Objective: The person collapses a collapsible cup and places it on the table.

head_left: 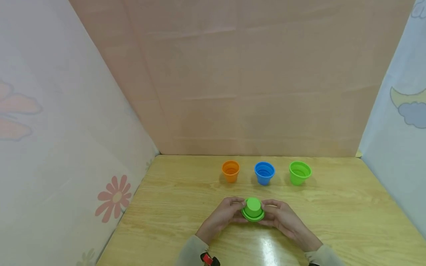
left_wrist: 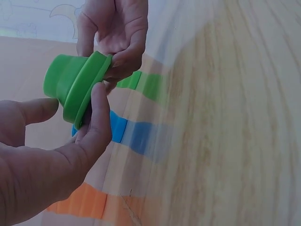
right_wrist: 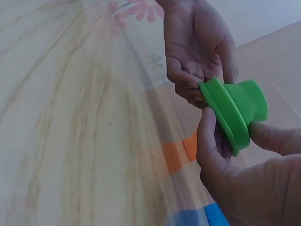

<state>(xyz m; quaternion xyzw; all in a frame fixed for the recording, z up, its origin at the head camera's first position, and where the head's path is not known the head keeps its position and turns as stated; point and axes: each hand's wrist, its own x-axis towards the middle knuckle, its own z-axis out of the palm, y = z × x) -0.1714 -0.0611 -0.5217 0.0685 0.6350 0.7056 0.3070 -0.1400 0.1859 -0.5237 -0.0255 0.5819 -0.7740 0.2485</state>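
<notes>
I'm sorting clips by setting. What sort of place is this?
Probably a small indoor booth set up for tabletop recording, though the room beyond is out of sight. A wooden table is closed in by a creased brown backdrop and a flower-print wall.

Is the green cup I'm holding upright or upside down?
Roughly upside down: the held cup has its narrow base up and wide rim down.

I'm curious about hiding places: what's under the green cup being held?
Under the cup are fingers of the left hand and right hand, then the table. Its underside faces away, so the inside cannot be seen.
</notes>
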